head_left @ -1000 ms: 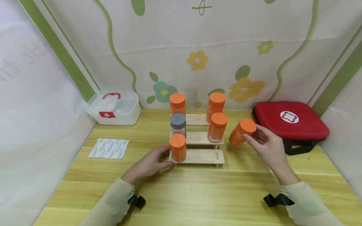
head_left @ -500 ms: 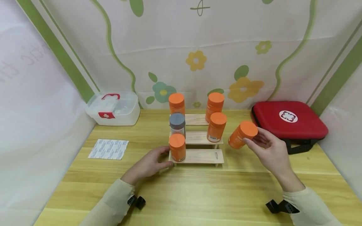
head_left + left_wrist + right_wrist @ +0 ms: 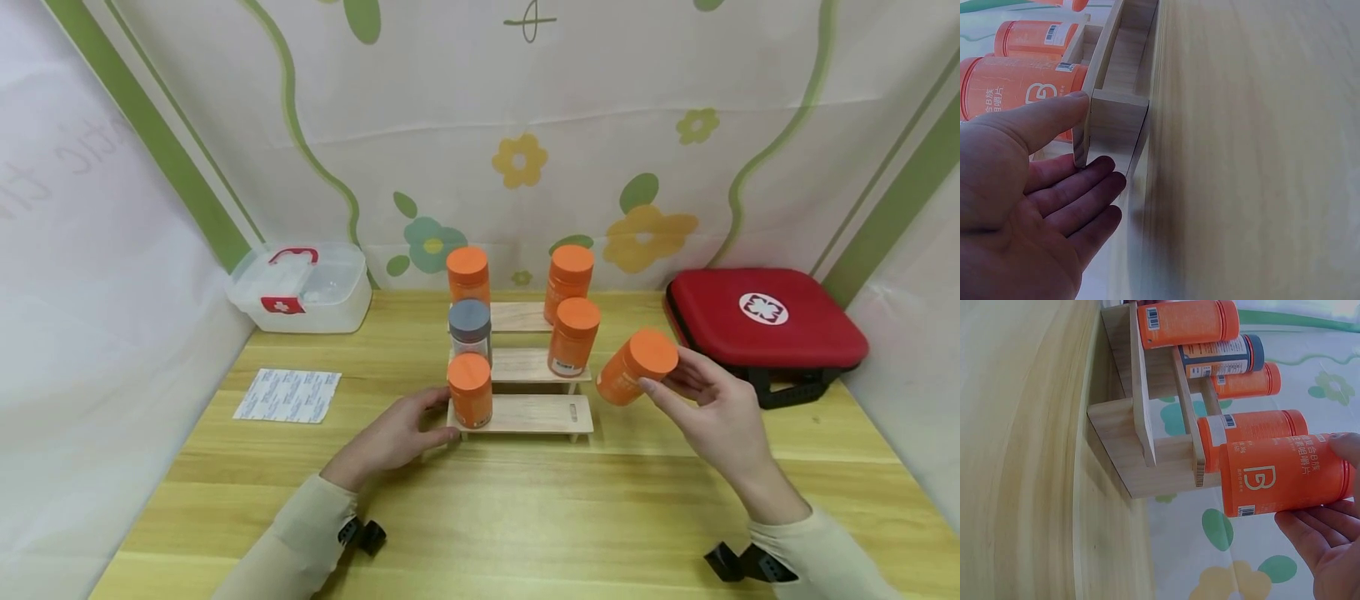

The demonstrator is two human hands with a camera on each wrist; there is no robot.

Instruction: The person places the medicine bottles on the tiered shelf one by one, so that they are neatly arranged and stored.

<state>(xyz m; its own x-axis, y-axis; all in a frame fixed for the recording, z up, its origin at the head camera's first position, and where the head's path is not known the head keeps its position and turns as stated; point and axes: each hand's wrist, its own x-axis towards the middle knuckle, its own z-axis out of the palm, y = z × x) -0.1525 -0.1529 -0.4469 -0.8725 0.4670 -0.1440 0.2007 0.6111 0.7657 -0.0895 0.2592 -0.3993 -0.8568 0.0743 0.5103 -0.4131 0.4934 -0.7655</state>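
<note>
My right hand (image 3: 708,408) pinches an orange pill bottle (image 3: 636,367) near its cap, between thumb and fingers. This bottle is tilted in the air to the right of the wooden stepped shelf (image 3: 525,414); its printed label faces the camera in the right wrist view. At the shelf's lowest tier, my left hand (image 3: 397,432) holds the left end, thumb at the front corner and fingers at the side. A standing orange bottle (image 3: 471,392) is beside that hand. A grey-capped bottle (image 3: 471,325) and another orange bottle (image 3: 574,337) stand on the middle tier.
Two orange bottles, one at the left (image 3: 468,275) and one at the right (image 3: 568,283), stand on the top tier. A red first-aid case (image 3: 765,321) lies at the right. On the left are a clear first-aid box (image 3: 315,292) and a white blister pack (image 3: 288,395).
My right hand has carried the tilted orange bottle slightly down and lately a little left toward the shelf. The left hand stays at the lowest tier.
</note>
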